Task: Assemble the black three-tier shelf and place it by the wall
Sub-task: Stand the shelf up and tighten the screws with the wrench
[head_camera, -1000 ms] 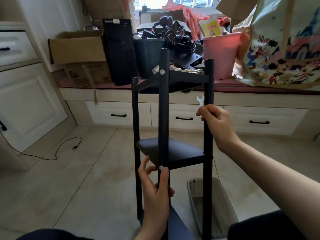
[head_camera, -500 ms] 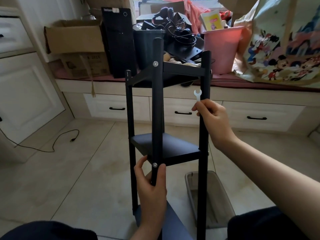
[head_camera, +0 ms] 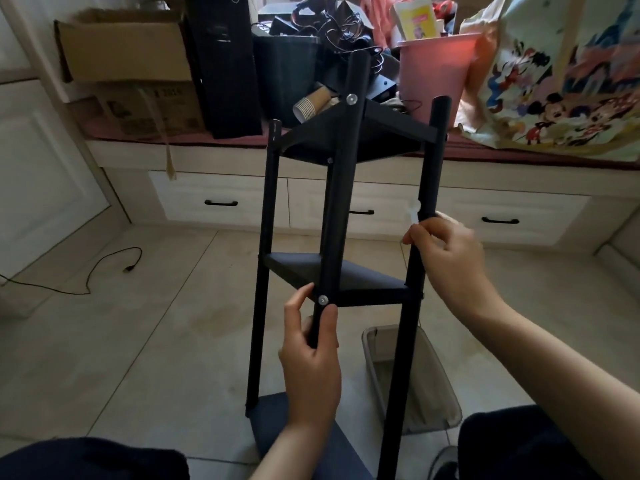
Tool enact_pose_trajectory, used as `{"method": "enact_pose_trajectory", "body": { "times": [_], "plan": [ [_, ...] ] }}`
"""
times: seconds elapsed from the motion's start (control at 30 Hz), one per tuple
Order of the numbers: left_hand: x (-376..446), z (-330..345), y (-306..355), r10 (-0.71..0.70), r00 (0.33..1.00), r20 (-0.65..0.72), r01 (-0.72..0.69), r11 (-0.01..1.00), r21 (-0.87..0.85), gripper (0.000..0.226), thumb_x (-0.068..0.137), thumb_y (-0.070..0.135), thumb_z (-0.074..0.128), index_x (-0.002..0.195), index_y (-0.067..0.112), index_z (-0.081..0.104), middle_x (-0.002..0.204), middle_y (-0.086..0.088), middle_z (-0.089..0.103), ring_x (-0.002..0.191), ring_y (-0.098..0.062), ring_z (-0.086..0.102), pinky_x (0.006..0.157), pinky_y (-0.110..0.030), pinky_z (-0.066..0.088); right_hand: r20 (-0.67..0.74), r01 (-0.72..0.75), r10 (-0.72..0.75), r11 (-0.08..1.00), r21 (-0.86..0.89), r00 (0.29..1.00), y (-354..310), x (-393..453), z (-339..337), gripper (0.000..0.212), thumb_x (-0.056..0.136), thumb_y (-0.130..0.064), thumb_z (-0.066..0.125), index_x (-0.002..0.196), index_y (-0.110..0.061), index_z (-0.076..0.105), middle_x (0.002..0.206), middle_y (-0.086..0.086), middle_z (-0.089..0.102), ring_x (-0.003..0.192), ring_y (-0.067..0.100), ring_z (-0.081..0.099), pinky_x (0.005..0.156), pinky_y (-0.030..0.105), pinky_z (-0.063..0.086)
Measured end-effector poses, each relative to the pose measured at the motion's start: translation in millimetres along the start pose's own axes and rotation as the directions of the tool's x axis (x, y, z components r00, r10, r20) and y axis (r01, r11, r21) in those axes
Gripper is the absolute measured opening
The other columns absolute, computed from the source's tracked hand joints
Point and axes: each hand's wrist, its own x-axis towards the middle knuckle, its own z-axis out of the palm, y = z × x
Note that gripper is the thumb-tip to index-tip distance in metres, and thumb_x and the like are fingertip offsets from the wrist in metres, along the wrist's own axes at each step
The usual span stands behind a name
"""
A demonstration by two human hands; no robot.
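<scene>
**Both hands on the posts of the black shelf**

The black metal three-tier shelf with round posts and triangular boards [head_camera: 341, 216] stands on the pale tiled floor [head_camera: 145, 341], tilted slightly, directly in front of the person and between their dark-clothed knees. The left hand [head_camera: 311, 362] wraps round the nearest post just below a silver screw head [head_camera: 323, 299], where the middle board joins; thumb and fingers curl about the tube. The right hand [head_camera: 446, 258] grips the right-side post above that middle board, fingers curled round it, and a small white flat wrench [head_camera: 415, 214] sticks up from between its fingertips, blurred. The top board lies well above both hands; the lowest board sits beneath the left wrist.

Just below the right hand, beside the right post, a grey rectangular plastic tray [head_camera: 429, 386] lies on the tiles. Well to the left of the left hand, a black cable [head_camera: 104, 268] trails across the floor. Beyond both hands, a white drawer bench [head_camera: 221, 202] carries a brown cardboard box [head_camera: 124, 46] and a pink plastic bin [head_camera: 436, 74].
</scene>
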Motion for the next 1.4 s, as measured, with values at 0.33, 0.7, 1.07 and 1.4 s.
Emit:
{"method": "enact_pose_trajectory", "body": {
  "times": [0.33, 0.7, 1.07, 1.4],
  "plan": [
    [9, -1, -2, 0.003, 0.999, -0.036, -0.004, 1.000, -0.025, 0.041, 0.090, 0.053, 0.055, 0.129, 0.039, 0.056, 0.067, -0.004, 0.062, 0.047, -0.013, 0.051, 0.045, -0.022, 0.043, 0.217, -0.180, 0.179, 0.984, -0.016, 0.960, 27, -108, 35, 0.022, 0.098, -0.025, 0.056, 0.082, -0.027, 0.070, 0.075, -0.001, 0.065, 0.067, 0.008, 0.059, 0.062, 0.019, 0.046],
    [11, -12, -6, 0.035, 0.997, -0.068, -0.031, 0.998, 0.061, 0.034, 0.101, 0.037, 0.054, 0.135, 0.039, 0.055, 0.067, -0.004, 0.063, 0.055, -0.014, 0.058, 0.053, -0.032, 0.048, 0.371, -0.213, 0.171, 0.974, 0.076, 0.913, 10, -100, 71, 0.025, 0.099, -0.021, 0.052, 0.079, -0.021, 0.068, 0.063, 0.000, 0.059, 0.054, -0.001, 0.050, 0.054, 0.010, 0.041],
    [13, -25, -3, 0.024, 0.998, -0.052, -0.020, 0.997, 0.069, 0.051, 0.093, 0.045, 0.053, 0.142, 0.030, 0.053, 0.069, 0.008, 0.066, 0.055, -0.009, 0.059, 0.054, -0.025, 0.051, 0.440, -0.224, 0.197, 0.974, 0.010, 0.876, -1, -87, 73, 0.029, 0.101, -0.022, 0.051, 0.075, -0.022, 0.064, 0.051, -0.011, 0.050, 0.047, -0.009, 0.048, 0.046, 0.006, 0.035],
    [17, -28, -5, 0.054, 0.998, -0.025, -0.053, 0.997, 0.054, 0.047, 0.095, 0.041, 0.055, 0.141, 0.031, 0.054, 0.076, 0.003, 0.066, 0.060, -0.008, 0.060, 0.051, -0.023, 0.052, 0.404, -0.132, 0.111, 0.991, 0.025, 0.908, 4, -80, 85, 0.021, 0.100, -0.020, 0.053, 0.096, -0.015, 0.073, 0.077, -0.010, 0.064, 0.071, -0.001, 0.059, 0.064, 0.006, 0.043]
  ]
}}
